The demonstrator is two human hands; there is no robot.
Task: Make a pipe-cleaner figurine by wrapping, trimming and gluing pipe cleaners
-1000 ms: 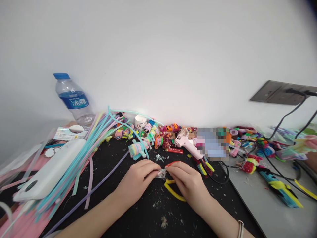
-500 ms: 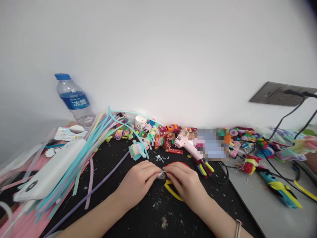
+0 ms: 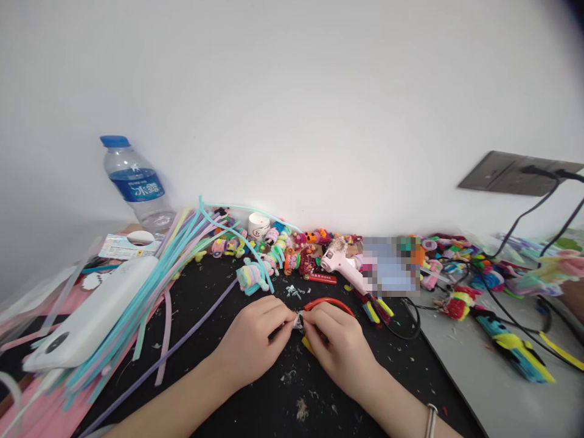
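Observation:
My left hand (image 3: pixel 256 333) and my right hand (image 3: pixel 343 342) meet over the black mat, fingertips pinched on a small whitish, partly see-through piece (image 3: pixel 298 320) that looks like a little plastic bag. Both hands are closed on it, and the fingers hide most of its shape. Beneath my right hand lies a tool with a red curved handle (image 3: pixel 335 302); a yellow part (image 3: pixel 307 345) shows below the fingers, mostly covered. Just beyond the fingertips are pale blue fluff scraps (image 3: pixel 295 292) and a red strip with lettering (image 3: pixel 320 279).
A pink glue gun (image 3: pixel 344 267) lies behind my right hand, with a dark cable (image 3: pixel 417 319) to its right. Finished pipe-cleaner figures (image 3: pixel 250 277) line the wall. On the left are a pipe-cleaner bundle (image 3: pixel 150 286), a white phone (image 3: pixel 91 316) and a water bottle (image 3: pixel 139 182).
The fingertips have shifted slightly on the small piece, and more of it shows between them. My right hand has moved a little, uncovering more red handle and covering more of the yellow part.

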